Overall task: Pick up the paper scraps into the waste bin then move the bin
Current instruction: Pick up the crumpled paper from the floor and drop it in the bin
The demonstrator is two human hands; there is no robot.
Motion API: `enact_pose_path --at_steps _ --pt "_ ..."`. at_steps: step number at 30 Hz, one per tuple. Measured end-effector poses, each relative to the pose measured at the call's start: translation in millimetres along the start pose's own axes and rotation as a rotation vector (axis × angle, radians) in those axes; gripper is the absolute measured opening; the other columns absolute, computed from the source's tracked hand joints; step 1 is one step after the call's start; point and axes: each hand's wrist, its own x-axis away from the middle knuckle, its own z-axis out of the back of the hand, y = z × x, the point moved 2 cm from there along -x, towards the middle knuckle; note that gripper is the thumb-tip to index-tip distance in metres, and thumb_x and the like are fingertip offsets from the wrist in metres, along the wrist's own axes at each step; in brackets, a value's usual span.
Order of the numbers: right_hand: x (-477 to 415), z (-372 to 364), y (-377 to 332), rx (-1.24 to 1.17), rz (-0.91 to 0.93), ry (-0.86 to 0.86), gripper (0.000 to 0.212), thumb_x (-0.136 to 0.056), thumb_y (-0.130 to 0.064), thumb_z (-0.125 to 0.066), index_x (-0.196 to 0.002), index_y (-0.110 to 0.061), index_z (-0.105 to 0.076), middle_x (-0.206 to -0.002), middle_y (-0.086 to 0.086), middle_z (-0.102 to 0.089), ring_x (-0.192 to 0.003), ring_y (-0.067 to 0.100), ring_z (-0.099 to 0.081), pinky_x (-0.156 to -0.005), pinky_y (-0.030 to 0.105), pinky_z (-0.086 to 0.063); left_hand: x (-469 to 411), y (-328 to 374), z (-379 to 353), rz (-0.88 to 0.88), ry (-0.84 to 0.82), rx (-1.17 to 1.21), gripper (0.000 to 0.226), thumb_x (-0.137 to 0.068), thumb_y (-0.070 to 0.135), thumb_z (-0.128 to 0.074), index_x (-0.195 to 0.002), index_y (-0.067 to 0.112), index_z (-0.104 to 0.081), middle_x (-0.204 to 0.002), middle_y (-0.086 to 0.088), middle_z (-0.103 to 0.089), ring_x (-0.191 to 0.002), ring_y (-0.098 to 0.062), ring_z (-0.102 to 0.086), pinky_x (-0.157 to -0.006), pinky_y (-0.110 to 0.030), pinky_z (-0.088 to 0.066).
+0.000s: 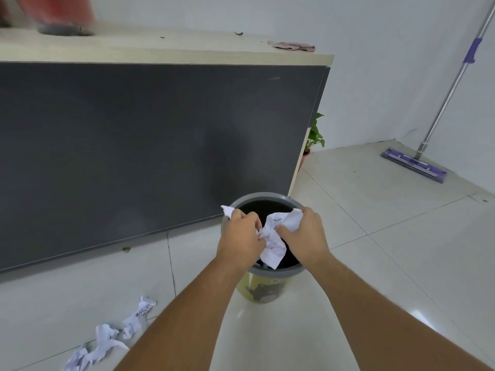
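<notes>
A round waste bin (267,198) with a grey rim and yellow body stands on the tiled floor beside a dark cabinet. Both my hands hover over its dark opening. My left hand (239,236) and my right hand (304,234) are each closed on a bunch of crumpled white paper scraps (273,242), which hangs between them above the bin. A small white corner pokes out past my left fist. More paper scraps (112,336) lie on the floor at the lower left, near my left forearm.
A long dark cabinet (150,156) with a pale wooden top fills the left. A pink cloth (293,46) lies on its top. A potted plant (313,137) stands behind its corner. A purple flat mop (415,163) leans in the far right corner.
</notes>
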Motion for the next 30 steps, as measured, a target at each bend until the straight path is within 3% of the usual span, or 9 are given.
enact_pose_path --at_steps 4,9,12,16,19,22,25,30 --pt "2 -7 7 -0.133 -0.026 -0.044 0.062 -0.090 -0.030 -0.067 -0.143 -0.016 -0.040 -0.137 0.006 -0.055 -0.126 0.027 -0.054 -0.106 0.045 -0.049 -4 -6 -17 0.001 -0.148 -0.039 0.068 -0.072 0.022 -0.080 -0.133 0.030 -0.048 -0.151 -0.001 -0.029 -0.121 -0.024 -0.050 -0.081 -0.027 -0.045" --pt "2 -11 10 -0.131 -0.041 -0.032 0.053 -0.093 -0.034 -0.061 -0.141 -0.018 -0.043 -0.134 0.004 -0.057 -0.123 0.024 -0.056 -0.105 0.044 -0.050 -6 -10 -17 -0.040 -0.116 -0.001 0.068 -0.079 0.012 -0.076 -0.139 0.029 -0.048 -0.157 0.001 -0.030 -0.138 -0.021 -0.040 -0.106 -0.031 -0.040" --pt "3 -14 7 -0.118 -0.025 -0.038 0.056 -0.094 -0.035 -0.058 -0.144 -0.016 -0.042 -0.138 0.006 -0.056 -0.126 0.025 -0.054 -0.108 0.044 -0.047 -1 -13 -10 -0.073 -0.088 0.025 0.062 -0.081 0.008 -0.073 -0.137 0.027 -0.052 -0.151 0.003 -0.039 -0.134 -0.019 -0.045 -0.104 -0.027 -0.041" --pt "17 -29 -11 -0.099 0.017 -0.033 0.060 -0.094 -0.037 -0.059 -0.147 -0.016 -0.038 -0.145 0.004 -0.050 -0.129 0.024 -0.051 -0.110 0.039 -0.041 13 -42 23 -0.057 0.014 0.039 0.056 -0.081 0.017 -0.075 -0.133 0.026 -0.055 -0.141 0.006 -0.046 -0.120 -0.013 -0.053 -0.090 -0.018 -0.038" --pt "37 -55 -31 -0.107 0.100 -0.021 0.054 -0.092 -0.037 -0.062 -0.141 -0.022 -0.044 -0.138 -0.001 -0.053 -0.114 0.014 -0.054 -0.108 0.036 -0.043 30 -84 56 0.017 0.065 0.023 0.059 -0.081 0.026 -0.074 -0.136 0.027 -0.052 -0.142 0.006 -0.046 -0.121 -0.012 -0.052 -0.089 -0.020 -0.036" --pt "63 -95 -52 -0.176 0.203 -0.030 0.046 -0.090 -0.035 -0.065 -0.132 -0.026 -0.050 -0.128 -0.007 -0.056 -0.099 0.005 -0.055 -0.091 0.022 -0.048 57 -137 83 0.128 0.075 0.007 0.065 -0.081 0.030 -0.074 -0.140 0.025 -0.048 -0.146 0.003 -0.044 -0.126 -0.016 -0.050 -0.093 -0.020 -0.033" --pt "90 -145 -66 -0.189 0.266 -0.135 0.045 -0.088 -0.040 -0.065 -0.129 -0.031 -0.049 -0.128 -0.009 -0.054 -0.107 0.007 -0.055 -0.091 0.031 -0.055 91 -195 96 0.247 0.074 0.009 0.067 -0.080 0.029 -0.076 -0.140 0.025 -0.048 -0.146 0.000 -0.044 -0.129 -0.018 -0.048 -0.096 -0.021 -0.032" --pt "134 -227 -50 -0.089 0.307 -0.335 0.053 -0.085 -0.035 -0.069 -0.133 -0.023 -0.051 -0.130 -0.003 -0.050 -0.119 0.015 -0.053 -0.103 0.036 -0.047 148 -282 83 0.411 0.025 0.017 0.072 -0.076 0.025 -0.078 -0.141 0.025 -0.046 -0.147 0.000 -0.039 -0.129 -0.019 -0.047 -0.097 -0.026 -0.042"
